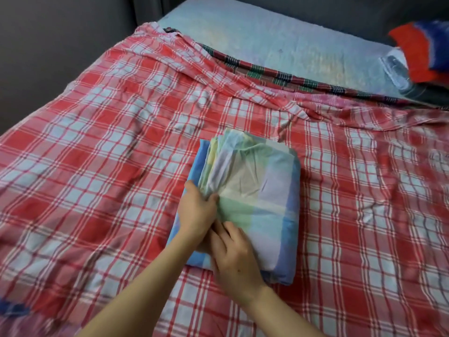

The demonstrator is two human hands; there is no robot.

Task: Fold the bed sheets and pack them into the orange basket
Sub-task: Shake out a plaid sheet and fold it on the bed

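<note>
red check sheet (121, 142) spread, pastel sheet (262, 190) folded on top

red check sheet covers most of the bed, wrinkled and unfolded. bare mattress (279, 45) shows at the far end, with a dark plaid sheet (267, 71) bunched along its edge. pastel sheet sits mid-bed as a thick rectangular bundle, loose layers fanning at its far-left corner. left hand (196, 210) pinches the left-edge layers, thumb on top. right hand (233, 256) lies on the near-left part, fingers fairly straight and pressing, tips partly hidden by the left wrist. orange basket not in view.

my read: squaring up the bundle before the lift. tuck the fanned layers in first, keep the right palm down so the stack doesn't slide, then grip under both sides.
</note>
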